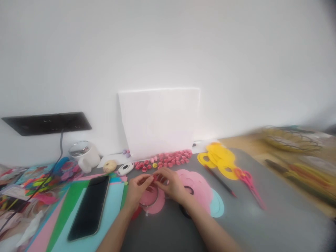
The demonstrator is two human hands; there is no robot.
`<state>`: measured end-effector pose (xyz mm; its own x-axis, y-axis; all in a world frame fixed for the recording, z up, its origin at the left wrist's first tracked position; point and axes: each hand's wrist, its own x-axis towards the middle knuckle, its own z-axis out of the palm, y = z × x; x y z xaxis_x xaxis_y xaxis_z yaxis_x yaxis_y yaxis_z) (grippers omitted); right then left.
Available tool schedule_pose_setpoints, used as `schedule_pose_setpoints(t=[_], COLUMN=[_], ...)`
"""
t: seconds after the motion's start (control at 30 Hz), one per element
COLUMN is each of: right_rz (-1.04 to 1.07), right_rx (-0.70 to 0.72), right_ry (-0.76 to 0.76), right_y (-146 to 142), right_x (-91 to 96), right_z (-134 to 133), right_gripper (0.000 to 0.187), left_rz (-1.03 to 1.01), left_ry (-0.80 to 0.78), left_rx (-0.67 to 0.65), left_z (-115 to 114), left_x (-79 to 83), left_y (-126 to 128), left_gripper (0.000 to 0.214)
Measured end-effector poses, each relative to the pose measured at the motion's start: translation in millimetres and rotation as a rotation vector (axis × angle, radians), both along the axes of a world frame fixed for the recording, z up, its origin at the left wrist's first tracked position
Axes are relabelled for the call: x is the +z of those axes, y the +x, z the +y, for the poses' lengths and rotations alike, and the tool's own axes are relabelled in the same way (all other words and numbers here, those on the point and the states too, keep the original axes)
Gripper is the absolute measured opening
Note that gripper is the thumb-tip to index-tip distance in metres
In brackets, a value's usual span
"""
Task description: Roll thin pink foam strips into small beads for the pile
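Observation:
My left hand [139,189] and my right hand [170,185] meet at the middle of the grey mat [162,231]. Their fingers pinch together on a small strip of red paper [154,178], mostly hidden by the fingertips. Under the left hand lies a pink paper cut-out [156,207]. More pink paper cut-outs [201,189] lie beneath and beside my right hand, with a light blue cut-out [217,204] under their edge. Just beyond the hands sit many small red paper rolls [175,159] in rows, with one yellow roll [154,165] among them.
Yellow paper cut-outs [219,157], a pencil [222,182] and pink scissors [250,185] lie right. To the left are a phone [89,206] on coloured paper sheets [59,217], a white mug [88,157] and craft scraps [39,183]. A white board [160,122] leans on the wall.

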<state>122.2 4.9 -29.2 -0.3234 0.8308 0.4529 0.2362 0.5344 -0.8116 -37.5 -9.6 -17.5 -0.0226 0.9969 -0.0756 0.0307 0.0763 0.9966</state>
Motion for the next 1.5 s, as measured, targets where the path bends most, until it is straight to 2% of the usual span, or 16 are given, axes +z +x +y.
schedule_pose_setpoints(t=[0.33,0.57,0.67,0.9,1.13,1.23,1.4,1.5], right_rz=[0.033,0.082,0.128,0.274,0.305,0.298,0.299,0.151], right_rx=[0.012,-0.026,-0.002,-0.009,-0.031,-0.051,-0.097,-0.142], right_ry=[-0.076,-0.16,-0.216,-0.457,-0.479,-0.49,-0.468,-0.405], right_y=[-1,-1,-1,-3,-2,-3,-4,-5], right_x=[5.0,4.9,6.0,8.0,11.9,11.5,10.7,10.3], right_z=[-2,0,-1,1,1,2,6,11], right_gripper=[0.015,0.015,0.016,0.016,0.013,0.015,0.013,0.013], left_rz=[-0.002,-0.004,-0.007,0.048,0.073,0.131,0.11,0.082], left_ry=[0.007,0.014,0.022,0.04,0.04,0.081,0.175,0.243], left_rx=[0.045,0.011,0.008,-0.026,-0.06,0.014,0.246,0.344], left_z=[0,0,0,-1,-1,0,6,9], left_x=[0.0,0.7,2.3,3.3,0.9,-3.2,-9.1,-11.7], left_y=[2,1,1,0,2,0,-8,-13], left_gripper=[0.033,0.031,0.029,0.025,0.027,0.028,0.026,0.026])
